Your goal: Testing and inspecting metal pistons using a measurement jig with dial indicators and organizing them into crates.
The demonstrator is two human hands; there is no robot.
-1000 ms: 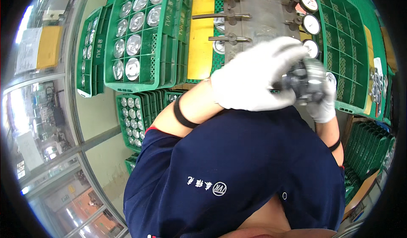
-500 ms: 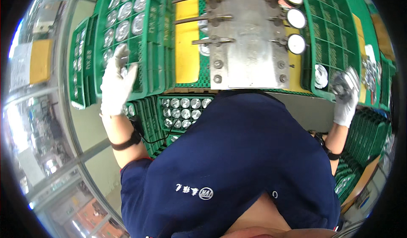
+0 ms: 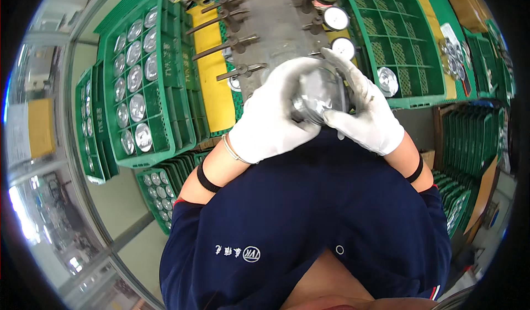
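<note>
In front of my chest, over the near end of a metal plate [image 3: 279,31], I hold a round, shiny metal part [image 3: 320,93] in both hands. My left hand [image 3: 272,111], in a white glove, curls around its left side. My right hand [image 3: 367,108], gloved too with grey smudges on the fingers, grips its right side, thumb at the near edge. Motion blurs the part, so its exact kind cannot be told. Levered clamps [image 3: 236,43] line the plate's left edge; dial gauges [image 3: 335,19] line its right.
At the left, a green divided crate [image 3: 161,78] holds several round metal parts. Another green crate [image 3: 381,17] at the right has one metal part [image 3: 387,82] in its near corner. Yellow strips [image 3: 216,92] lie beside the plate. Stacked green crates [image 3: 469,138] stand lower right.
My left hand has come away from the left crate and my right hand from the right crate with a metal part. Both now meet around a part at the middle. The view has shifted.
</note>
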